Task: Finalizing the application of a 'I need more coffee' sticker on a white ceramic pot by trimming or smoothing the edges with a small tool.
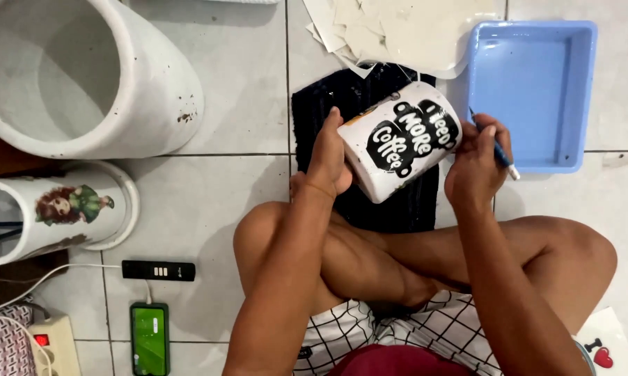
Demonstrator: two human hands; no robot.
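1. Head view looked down at a person sitting cross-legged on a tiled floor (237,90), holding a white mug (399,141) above a dark ribbed mat (314,111).
2. The left hand (328,159) gripped the mug at its base end, fingers wrapped around the rim there and thumb stretched up along the side.
3. The mug lay tilted on its side (a black decal with white lettering faced the camera), just above the person's shins and over the mat.
4. The right hand (477,161) was closed around a thin blue-handled tool (498,150), its fingers also touching the mug's other end.
5. Just to the right of the mug sat a light blue plastic tray (578,90) on the floor, close to the right hand.
6. Above the mug, at the far edge of the mat, lay a pile of pale paper sheets (404,28).
7. Well to the left of the mug stood a large white bucket (161,83), and below it a second white mug (70,209) with a cartoon figure printed on it.
8. Further down-left of the mug lay a black remote-like bar (159,270), a phone (150,339) with a green screen and a power strip (49,341).
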